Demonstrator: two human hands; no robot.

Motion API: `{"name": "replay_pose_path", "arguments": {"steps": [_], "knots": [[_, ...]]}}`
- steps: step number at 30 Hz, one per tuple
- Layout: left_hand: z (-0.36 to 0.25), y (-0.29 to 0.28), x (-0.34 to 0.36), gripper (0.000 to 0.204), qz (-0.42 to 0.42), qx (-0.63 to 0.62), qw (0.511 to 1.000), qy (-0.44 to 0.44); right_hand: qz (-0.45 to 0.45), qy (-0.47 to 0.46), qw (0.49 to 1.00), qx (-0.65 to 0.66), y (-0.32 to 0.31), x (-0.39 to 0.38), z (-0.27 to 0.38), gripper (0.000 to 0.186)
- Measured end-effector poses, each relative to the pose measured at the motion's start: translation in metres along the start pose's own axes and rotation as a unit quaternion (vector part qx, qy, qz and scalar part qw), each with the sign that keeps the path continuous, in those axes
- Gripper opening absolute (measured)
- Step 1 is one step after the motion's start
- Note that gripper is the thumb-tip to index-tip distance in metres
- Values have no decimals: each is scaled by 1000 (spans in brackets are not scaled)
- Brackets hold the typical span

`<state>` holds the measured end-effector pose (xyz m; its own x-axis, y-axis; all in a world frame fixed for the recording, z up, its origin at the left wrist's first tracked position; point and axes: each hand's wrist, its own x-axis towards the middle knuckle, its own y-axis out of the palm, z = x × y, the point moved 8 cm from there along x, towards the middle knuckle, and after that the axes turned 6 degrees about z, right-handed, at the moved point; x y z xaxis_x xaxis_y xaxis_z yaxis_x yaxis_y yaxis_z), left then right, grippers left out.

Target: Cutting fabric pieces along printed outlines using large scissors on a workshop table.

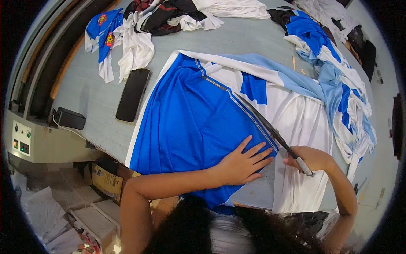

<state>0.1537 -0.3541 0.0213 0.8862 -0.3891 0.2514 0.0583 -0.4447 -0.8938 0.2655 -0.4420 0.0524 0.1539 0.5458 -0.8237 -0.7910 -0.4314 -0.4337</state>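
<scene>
A wide piece of blue fabric [182,114] with white borders lies spread over the table. Along its right side runs a thin printed strip [237,101]. My left hand [244,164] lies flat on the lower right part of the blue fabric, its fingers spread. In my right hand [311,158] is a pair of long dark scissors [270,129], gripped by handles that look wrapped in grey. Their blades point up and left, beside the printed strip. White fabric [302,122] lies under and to the right of the scissors, reaching down over the table's near edge.
A black phone [133,95] lies left of the blue fabric, and a small black box [70,118] with a cable sits farther left. Fabric scraps [169,19] lie along the far edge. Crumpled blue and white cloth [338,89] is heaped at right. A machine with a control panel [22,139] stands at left.
</scene>
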Motion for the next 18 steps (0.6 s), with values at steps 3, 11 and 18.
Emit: {"name": "replay_pose_path", "arguments": {"steps": [3, 11, 18], "knots": [[2, 1, -2, 49, -11, 1, 1000, -8, -28, -15, 999, -8, -7, 9, 2, 51], [-3, 0, -2, 49, -14, -22, 1000, 10, -13, -43, 999, -12, -7, 8, 5, 50], [-2, 0, -3, 48, -10, -13, 1000, 8, -22, 20, 1000, 6, -6, 14, 3, 49]]}}
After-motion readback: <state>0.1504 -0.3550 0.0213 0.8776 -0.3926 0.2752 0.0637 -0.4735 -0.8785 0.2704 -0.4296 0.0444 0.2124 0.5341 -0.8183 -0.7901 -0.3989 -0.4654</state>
